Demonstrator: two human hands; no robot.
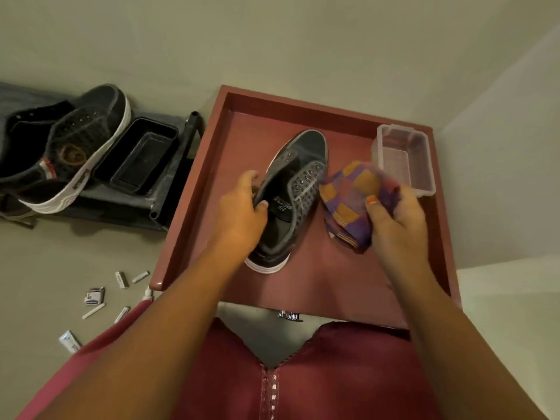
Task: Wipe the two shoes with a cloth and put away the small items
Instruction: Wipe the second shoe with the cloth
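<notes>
A dark grey shoe (298, 189) with a white sole stands in the red tray (342, 110), toe pointing away. My left hand (242, 212) grips its left collar edge, thumb inside the opening. My right hand (400, 219) holds a bunched purple-and-orange checked cloth (348, 201) against the shoe's right side. The second dark shoe (75, 147) lies tilted on a low rack (169, 189) at the left. Several small items (121, 280), little tubes and packets, are scattered on the floor at the lower left.
A clear plastic container (404, 160) sits in the tray's far right corner. A black rectangular tray (139, 156) rests on the rack beside the second shoe. A wall runs along the right. My red garment fills the bottom of the view.
</notes>
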